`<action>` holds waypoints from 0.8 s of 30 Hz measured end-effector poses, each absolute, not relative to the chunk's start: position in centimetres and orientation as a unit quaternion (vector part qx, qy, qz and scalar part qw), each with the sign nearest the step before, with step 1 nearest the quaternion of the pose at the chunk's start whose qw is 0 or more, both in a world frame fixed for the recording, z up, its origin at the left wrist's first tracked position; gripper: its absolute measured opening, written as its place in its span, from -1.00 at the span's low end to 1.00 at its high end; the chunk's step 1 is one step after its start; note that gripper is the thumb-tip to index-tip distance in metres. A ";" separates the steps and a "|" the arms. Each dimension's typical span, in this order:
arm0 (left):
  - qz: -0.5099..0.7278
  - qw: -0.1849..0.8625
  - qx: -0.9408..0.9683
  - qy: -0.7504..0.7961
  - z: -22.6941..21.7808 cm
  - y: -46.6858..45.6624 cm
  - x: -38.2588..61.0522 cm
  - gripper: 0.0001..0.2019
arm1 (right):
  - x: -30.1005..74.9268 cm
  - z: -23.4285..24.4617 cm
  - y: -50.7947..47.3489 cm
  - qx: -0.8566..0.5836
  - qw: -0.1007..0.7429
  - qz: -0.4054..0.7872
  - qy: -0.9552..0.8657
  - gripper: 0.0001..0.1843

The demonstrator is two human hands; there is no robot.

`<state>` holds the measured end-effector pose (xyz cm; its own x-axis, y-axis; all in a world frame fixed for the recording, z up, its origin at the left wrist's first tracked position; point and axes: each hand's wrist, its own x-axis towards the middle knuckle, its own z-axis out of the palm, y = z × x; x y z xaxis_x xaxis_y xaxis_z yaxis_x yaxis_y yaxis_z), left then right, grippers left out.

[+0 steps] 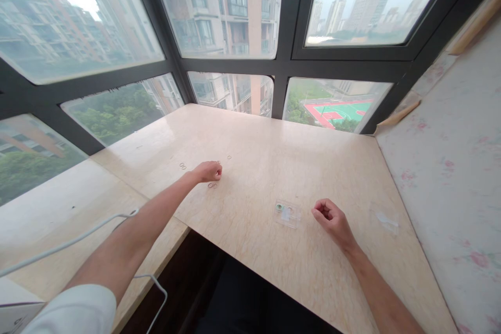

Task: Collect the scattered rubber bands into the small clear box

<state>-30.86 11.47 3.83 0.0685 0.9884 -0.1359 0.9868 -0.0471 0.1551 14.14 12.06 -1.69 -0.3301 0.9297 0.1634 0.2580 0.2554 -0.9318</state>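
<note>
On the pale counter (250, 156), small rings (213, 186) lay in loose groups, perhaps spaced for easy picking, around the tightly curled left hand (208, 171). The right hand (332, 221) was half-curled beside a clear box (285, 223), probably kept within reach. Whether either gripped anything, I couldn't tell.

The left arm (136, 240) is stretched forward and angled inward, its elbow nearly straightened, while the left hand (209, 171) is held low with fingers curled tightly under; whether anything is pinched there cannot be made out. The right forearm (378, 282) is slanted in from the opposite side, the right hand (330, 219) kept nearer the body, its fingers loosely bent toward the thumb.
</note>
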 end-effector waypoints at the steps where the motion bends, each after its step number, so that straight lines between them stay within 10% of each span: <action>1: 0.006 0.105 0.723 0.682 3.9 11.4 -30.7 -0.91 | 14.1 -1.7 12.1 -0.429 0.387 0.433 -0.692 -0.79; 24: 0.273 0.311 0.788 0.456 7.6 10.4 -10.4 -0.92 | 13.7 -1.2 11.9 -0.423 0.392 0.431 -0.694 -0.84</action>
